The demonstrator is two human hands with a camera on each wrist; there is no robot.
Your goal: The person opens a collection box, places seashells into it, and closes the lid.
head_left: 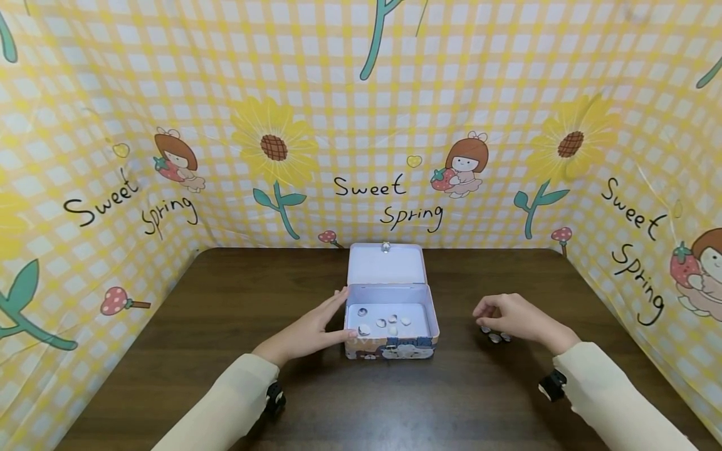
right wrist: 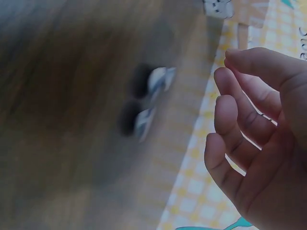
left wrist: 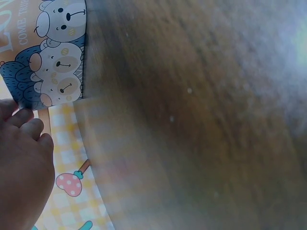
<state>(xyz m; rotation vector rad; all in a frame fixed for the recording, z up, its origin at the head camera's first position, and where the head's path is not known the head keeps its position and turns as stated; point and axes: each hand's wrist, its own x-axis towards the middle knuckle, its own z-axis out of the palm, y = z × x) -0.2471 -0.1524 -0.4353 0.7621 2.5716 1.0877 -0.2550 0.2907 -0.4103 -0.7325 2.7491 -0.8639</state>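
An open tin box (head_left: 391, 349) with a pale inside and a bear print stands on the table, its lid (head_left: 386, 264) tipped back. Several small whitish shells (head_left: 393, 330) lie scattered inside. My left hand (head_left: 307, 329) rests against the box's left side, thumb at the front corner and fingers spread along the wall. To the right of the box, my right hand (head_left: 516, 316) hovers over a few dark-and-white shells (head_left: 495, 338). Its fingers (right wrist: 225, 112) are loosely bent, with thumb and index tips close; nothing shows between them. Those shells (right wrist: 156, 81) look blurred in the right wrist view.
The dark wooden table (head_left: 395, 407) carries the box and shells. A yellow checked cloth (head_left: 361, 125) with flowers and printed figures hangs around its back and sides. Black straps with cameras (head_left: 553, 384) sit at both wrists.
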